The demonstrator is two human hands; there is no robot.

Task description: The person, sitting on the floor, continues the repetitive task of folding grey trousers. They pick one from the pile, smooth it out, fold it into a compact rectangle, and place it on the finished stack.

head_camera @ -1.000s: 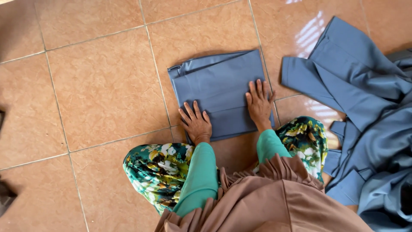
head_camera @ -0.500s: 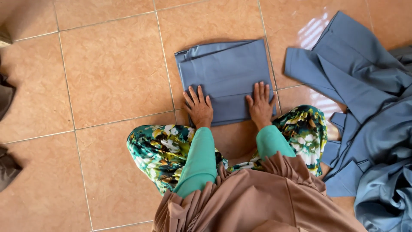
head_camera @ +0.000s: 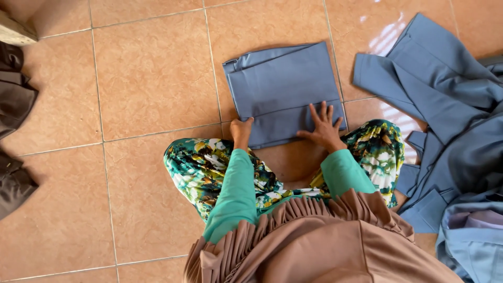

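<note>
1. Far to the left of the folded blue-grey garment, dark brown cloth lies bunched at the frame's edge, with a second dark piece below it, both well apart from your hands.
2. The tiled floor stretches bare between that cloth and the folded garment (terracotta tiles, pale grout lines).
3. Your left hand sits at the garment's near left corner, fingers curled in and gripping the edge of the fabric; the knuckles face up, so you cannot see how much cloth is pinched.
4. The folded blue-grey garment lies flat on the floor straight ahead of your knees, a neat rectangle with one fold line running across its near part.
5. Your right hand rests on the garment's near right corner, palm down and fingers spread wide, pressing the fabric flat and clasping nothing.
6. Your knees in floral green trousers sit just below the garment's near edge, green sleeves reaching forward over them.
7. To the right of the garment, a heap of unfolded blue-grey clothing sprawls across the floor, near but not touching it.
</note>
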